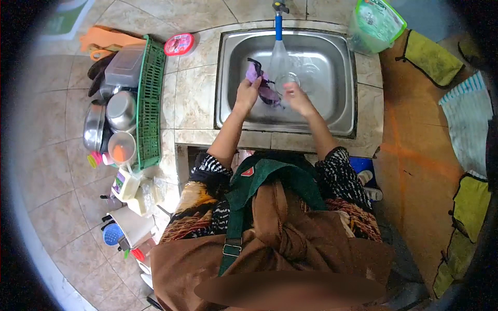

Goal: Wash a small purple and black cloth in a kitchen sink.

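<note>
Over the steel sink (342,78), my left hand (248,94) is closed on a purple cloth item with black edging (268,96). The cloth hangs crumpled from my fingers, and its exact kind does not show. My right hand (298,99) hovers just right of the cloth, beside the drain. Motion smears its fingers, so their grip is unclear. From the tap (280,7), with its blue sleeve (278,27), a pale widening stream (279,54) comes down between my hands. Shallow water shimmers on the sink floor.
To the left stands a green plastic basket (149,103) with metal pots (121,111) and plastic containers. A red-pink tub (179,44) sits by the sink's left corner. At the back right is a green-lidded clear container (377,26). Yellow-green cloths (433,58) hang farther right.
</note>
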Demonstrator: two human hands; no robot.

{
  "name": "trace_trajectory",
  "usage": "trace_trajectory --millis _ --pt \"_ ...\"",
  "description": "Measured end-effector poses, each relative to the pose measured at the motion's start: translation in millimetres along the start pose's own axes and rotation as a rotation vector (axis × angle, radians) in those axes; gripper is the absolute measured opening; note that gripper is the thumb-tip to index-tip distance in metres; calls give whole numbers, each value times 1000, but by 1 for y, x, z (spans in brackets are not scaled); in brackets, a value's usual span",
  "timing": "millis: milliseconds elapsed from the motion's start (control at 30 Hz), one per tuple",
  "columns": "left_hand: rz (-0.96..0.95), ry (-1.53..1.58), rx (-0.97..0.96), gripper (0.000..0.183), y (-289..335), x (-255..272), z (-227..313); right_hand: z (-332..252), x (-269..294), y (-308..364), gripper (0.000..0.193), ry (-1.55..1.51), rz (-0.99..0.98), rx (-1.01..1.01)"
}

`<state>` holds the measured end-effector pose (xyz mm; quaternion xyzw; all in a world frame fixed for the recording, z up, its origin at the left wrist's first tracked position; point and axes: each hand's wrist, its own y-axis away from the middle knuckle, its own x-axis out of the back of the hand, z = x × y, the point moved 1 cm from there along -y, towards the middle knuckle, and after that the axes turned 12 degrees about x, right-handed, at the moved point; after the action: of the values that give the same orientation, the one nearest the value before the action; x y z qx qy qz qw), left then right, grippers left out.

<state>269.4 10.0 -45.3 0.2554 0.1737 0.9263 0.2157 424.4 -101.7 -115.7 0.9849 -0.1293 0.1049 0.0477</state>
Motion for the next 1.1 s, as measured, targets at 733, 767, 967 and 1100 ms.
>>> trace_trajectory --millis 733,767,967,1100 --pt "-834 1022 732 45 -56 -69 -39 -96 2 18 36 399 -175 428" --pt "-843 1019 743 45 -47 -75 -29 -90 10 15 36 402 -172 415" --pt "-937 948 593 48 7 -59 21 -34 30 -43 31 62 62 -89" --pt "-931 739 517 37 20 -49 23 11 10 -57 32 -450 -141 -73"
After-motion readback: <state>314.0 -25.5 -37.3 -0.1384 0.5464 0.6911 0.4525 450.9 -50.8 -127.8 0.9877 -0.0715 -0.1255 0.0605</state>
